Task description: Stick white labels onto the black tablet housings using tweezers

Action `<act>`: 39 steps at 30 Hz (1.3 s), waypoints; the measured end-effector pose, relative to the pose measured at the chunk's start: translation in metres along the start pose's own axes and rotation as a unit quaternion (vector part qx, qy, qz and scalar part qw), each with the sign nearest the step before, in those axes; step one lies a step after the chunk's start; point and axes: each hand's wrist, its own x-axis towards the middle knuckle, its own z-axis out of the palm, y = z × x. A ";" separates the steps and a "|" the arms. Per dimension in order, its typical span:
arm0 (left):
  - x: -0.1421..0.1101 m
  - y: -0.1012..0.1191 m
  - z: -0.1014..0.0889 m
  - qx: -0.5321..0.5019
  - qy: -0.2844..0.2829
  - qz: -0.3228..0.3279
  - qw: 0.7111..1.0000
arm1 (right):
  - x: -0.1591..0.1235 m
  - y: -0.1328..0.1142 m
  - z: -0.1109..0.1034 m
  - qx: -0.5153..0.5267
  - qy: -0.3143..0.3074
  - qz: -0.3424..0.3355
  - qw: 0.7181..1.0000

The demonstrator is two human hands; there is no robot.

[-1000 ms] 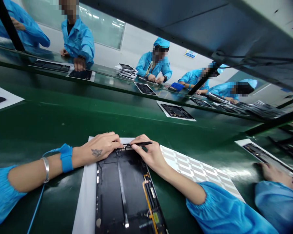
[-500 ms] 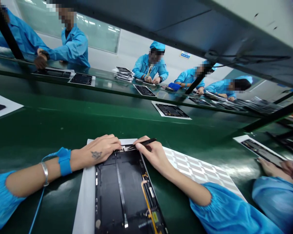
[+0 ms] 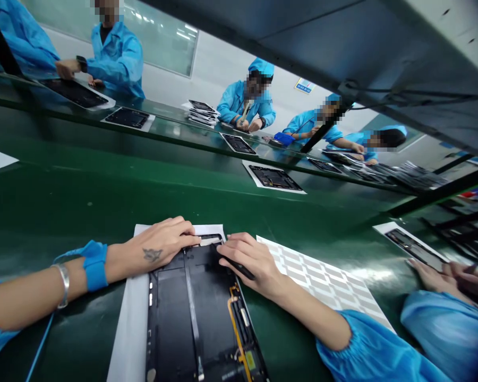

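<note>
My left hand (image 3: 161,243) lies flat across the top edge of a black tablet housing (image 3: 187,313), its fingertips on a small metal part near the corner. A blue anti-static strap (image 3: 95,266) circles that wrist. My right hand (image 3: 249,260) grips a slim black pick tool (image 3: 239,267), its tip hidden under my fingers, on the housing's upper right edge. The housing rests on a white paper sheet (image 3: 127,318). To its right lies a sheet of pale rectangular labels (image 3: 314,278), close to my right forearm.
The green conveyor belt (image 3: 83,196) runs across the view. A co-worker's hands (image 3: 434,278) work at a tablet (image 3: 414,249) to my right. More tablets on white sheets (image 3: 274,178) lie beyond, with blue-clad workers along the far side. A dark overhead shelf (image 3: 302,42) spans the top.
My right hand has come down from the housing's top edge, and the pick tool now slants down across its upper right edge. My left hand stays on the housing.
</note>
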 end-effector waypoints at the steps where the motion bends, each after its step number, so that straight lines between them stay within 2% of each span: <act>1: 0.000 0.000 0.000 0.000 0.000 0.000 1.000 | 0.000 -0.001 0.000 0.000 0.008 -0.008 1.000; 4: 0.000 -0.001 0.001 0.002 0.000 -0.002 1.000 | 0.001 -0.002 0.000 0.002 0.020 -0.015 1.000; 16: 0.000 -0.001 0.001 0.015 0.005 0.011 1.000 | 0.000 -0.001 0.000 -0.005 -0.005 -0.016 1.000; 22: 0.001 0.001 -0.001 0.052 -0.024 0.008 0.998 | -0.001 -0.001 0.000 0.004 -0.018 -0.018 1.000; 24: 0.001 0.003 -0.004 0.052 -0.028 0.009 0.998 | -0.001 0.000 -0.001 0.036 0.002 0.013 0.999; 25: 0.001 0.004 -0.005 0.048 -0.027 0.010 0.998 | -0.001 0.001 -0.001 0.060 0.023 0.054 0.997; 27: 0.001 0.005 -0.007 0.043 -0.026 0.012 0.999 | -0.001 0.004 -0.001 0.110 0.074 0.193 0.972; 29: 0.002 0.006 -0.009 0.051 -0.035 0.008 0.998 | -0.001 0.009 -0.001 0.163 0.109 0.351 0.916; 31: 0.003 0.007 -0.008 0.063 -0.047 0.003 0.997 | 0.000 0.014 0.001 0.224 0.122 0.454 0.854; 34: 0.004 0.007 -0.007 0.069 -0.056 -0.001 0.996 | 0.001 0.018 0.005 0.292 0.133 0.508 0.800; 39: 0.005 0.008 -0.009 0.075 -0.072 -0.009 0.995 | 0.003 0.015 0.009 0.330 0.158 0.517 0.774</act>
